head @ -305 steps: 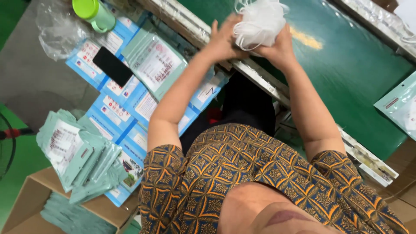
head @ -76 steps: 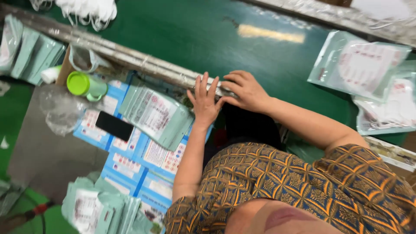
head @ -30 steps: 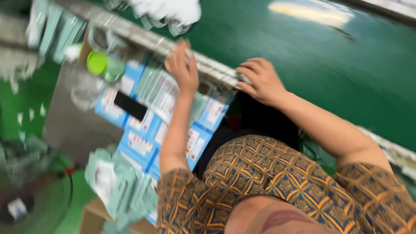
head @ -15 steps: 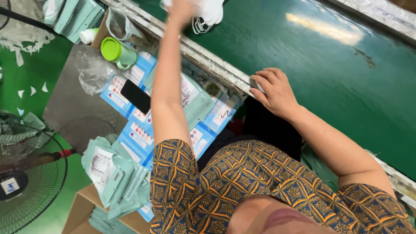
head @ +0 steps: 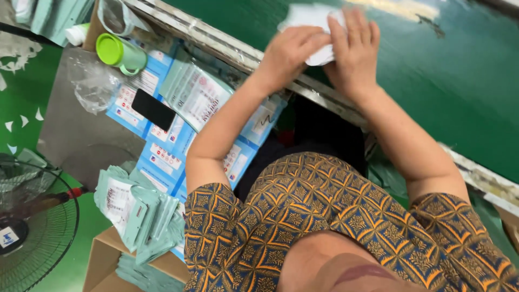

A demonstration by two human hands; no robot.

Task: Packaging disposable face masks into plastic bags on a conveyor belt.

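Green surface (head: 443, 81) beneath; white masks (head: 309, 21) pinched between left hand (head: 289, 51) and right hand (head: 354, 46), both closed on them.

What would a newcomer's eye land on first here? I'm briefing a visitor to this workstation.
First, both hands, left hand and right hand, pressed together on a white stack of masks at the edge of the green conveyor belt. Then the bright green cup at upper left, beside a black phone lying on blue packets.

green belt (head: 448, 92), white masks (head: 311, 19) on it
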